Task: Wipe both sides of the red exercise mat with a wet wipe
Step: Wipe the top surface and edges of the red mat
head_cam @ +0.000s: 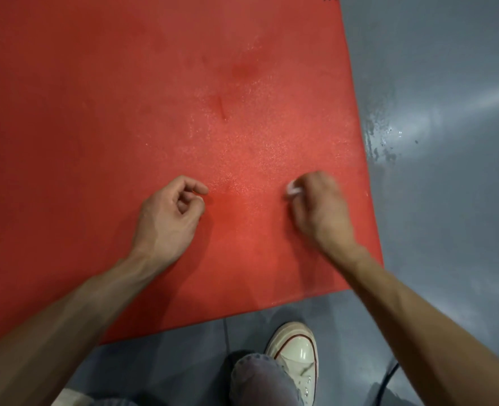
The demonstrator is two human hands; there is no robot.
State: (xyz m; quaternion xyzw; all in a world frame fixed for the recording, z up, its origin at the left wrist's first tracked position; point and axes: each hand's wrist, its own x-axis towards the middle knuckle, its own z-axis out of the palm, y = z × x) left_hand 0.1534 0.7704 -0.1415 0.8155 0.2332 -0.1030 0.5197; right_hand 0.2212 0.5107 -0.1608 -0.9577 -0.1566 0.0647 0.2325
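Red exercise mat (pixel 125 112) is lying flat on the grey floor (pixel 447 83), filling the upper left of frame. Right hand (pixel 318 206) is pinching a balled wet wipe (pixel 293 190), blurred mid-stroke. Left hand (pixel 169 212) is curling loosely, holding nothing. Suggest overlapping passes with the wipe unfolded.

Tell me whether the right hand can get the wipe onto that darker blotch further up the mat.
Probably yes: the right hand, holding the crumpled white wet wipe, has only bare red foam exercise mat ahead, up to the darker blotch.
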